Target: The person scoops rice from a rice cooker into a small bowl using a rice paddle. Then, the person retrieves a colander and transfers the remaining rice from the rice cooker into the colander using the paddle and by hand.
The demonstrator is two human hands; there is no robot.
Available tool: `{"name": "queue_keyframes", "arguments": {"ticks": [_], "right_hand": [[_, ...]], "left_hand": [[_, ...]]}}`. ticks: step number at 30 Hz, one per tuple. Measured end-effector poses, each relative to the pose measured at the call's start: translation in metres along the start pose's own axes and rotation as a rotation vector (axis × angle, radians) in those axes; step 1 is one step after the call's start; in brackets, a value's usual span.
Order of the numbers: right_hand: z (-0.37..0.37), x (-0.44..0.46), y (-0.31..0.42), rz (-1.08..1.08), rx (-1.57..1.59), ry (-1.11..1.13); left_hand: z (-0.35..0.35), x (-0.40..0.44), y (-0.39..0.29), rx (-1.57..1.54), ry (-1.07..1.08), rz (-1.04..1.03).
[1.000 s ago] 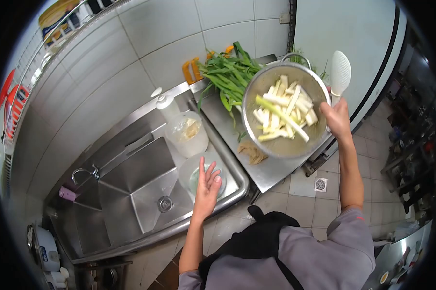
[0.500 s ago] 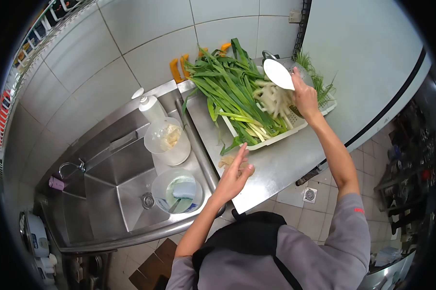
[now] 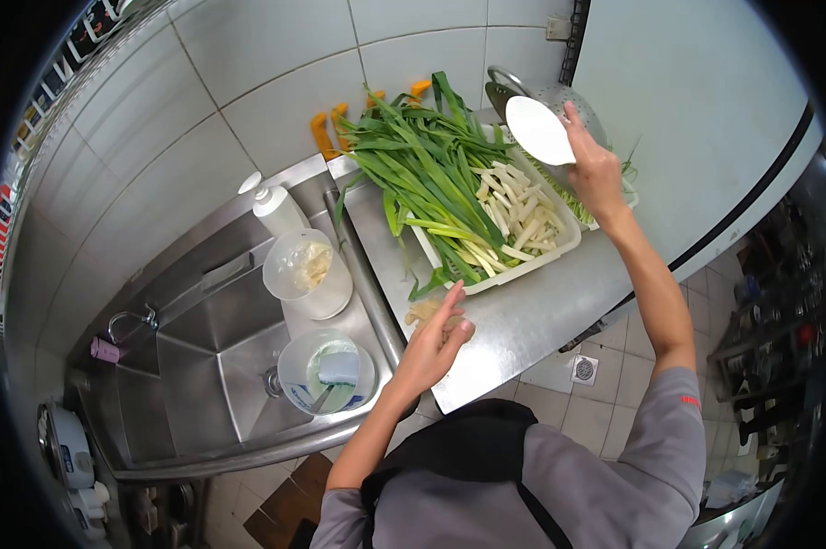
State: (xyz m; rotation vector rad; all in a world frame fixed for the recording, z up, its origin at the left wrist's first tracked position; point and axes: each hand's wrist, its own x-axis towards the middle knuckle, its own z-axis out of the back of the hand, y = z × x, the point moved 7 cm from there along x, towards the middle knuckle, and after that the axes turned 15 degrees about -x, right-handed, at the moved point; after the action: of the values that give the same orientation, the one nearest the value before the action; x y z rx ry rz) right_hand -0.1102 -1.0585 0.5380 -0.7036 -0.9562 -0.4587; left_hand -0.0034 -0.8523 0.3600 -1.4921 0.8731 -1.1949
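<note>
My right hand (image 3: 598,174) is closed on a white rice paddle (image 3: 539,130) and the rim of a metal colander (image 3: 568,101), which is tipped up on its side. Below it, cut white stalks (image 3: 523,209) lie in a white basket (image 3: 532,263), beside long green leaves (image 3: 422,165) that spread over the basket's left part. My left hand (image 3: 436,343) is open and holds nothing, its fingers spread near the basket's front corner. A crumpled brown cloth (image 3: 422,311) lies just behind its fingertips.
To the left is a steel sink (image 3: 202,366). On its right ledge stand a pump bottle (image 3: 280,210), a tub with pale scraps (image 3: 308,273) and a tub with a sponge (image 3: 327,371). Orange handles (image 3: 322,137) stand against the wall.
The colander has gone from upright and full to tipped over, and the white stalks have dropped into the basket. My left hand has moved right, toward the counter.
</note>
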Motion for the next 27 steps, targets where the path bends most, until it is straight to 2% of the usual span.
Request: {"name": "queue_keyframes", "arguments": {"ticks": [2,5,6,9,11,14,18,21,22,24,25,27], "right_hand": [[0.01,0.009,0.002,0.009,0.051,-0.079],[-0.008,0.014,-0.019,-0.078,0.033,-0.017],[-0.005,0.016,-0.014,-0.039,0.023,-0.063],[-0.015,0.023,-0.028,-0.331,0.113,0.037],[-0.015,0.025,-0.031,-0.545,0.221,0.129],[-0.025,0.021,-0.018,-0.601,0.478,-0.067],[-0.027,0.032,0.087,-0.723,0.981,0.12],[0.007,0.043,0.209,-0.56,1.07,0.179],[0.011,0.044,0.252,-0.442,1.186,0.183],[0.029,0.037,0.347,-0.372,1.334,0.374],[0.043,0.022,0.434,-0.271,1.468,0.515],[0.053,-0.002,0.518,-0.164,1.618,0.69]], "left_hand": [[0.008,-0.009,-0.006,0.008,-0.029,-0.047],[0.024,-0.03,-0.02,0.016,-0.084,-0.095],[0.03,-0.04,-0.026,0.019,-0.116,-0.111],[0.059,-0.078,-0.028,-0.005,-0.237,-0.159],[0.085,-0.114,-0.026,-0.046,-0.4,-0.146],[0.122,-0.18,-0.031,-0.076,-0.632,-0.127],[0.165,-0.27,-0.033,0.008,-0.844,-0.11],[0.185,-0.329,-0.036,-0.03,-0.936,-0.101],[0.193,-0.35,-0.034,-0.06,-0.957,-0.112],[0.21,-0.386,-0.027,-0.179,-0.934,-0.097],[0.218,-0.433,-0.018,-0.259,-1.007,-0.089],[0.226,-0.472,-0.001,-0.365,-1.059,-0.084]]}}
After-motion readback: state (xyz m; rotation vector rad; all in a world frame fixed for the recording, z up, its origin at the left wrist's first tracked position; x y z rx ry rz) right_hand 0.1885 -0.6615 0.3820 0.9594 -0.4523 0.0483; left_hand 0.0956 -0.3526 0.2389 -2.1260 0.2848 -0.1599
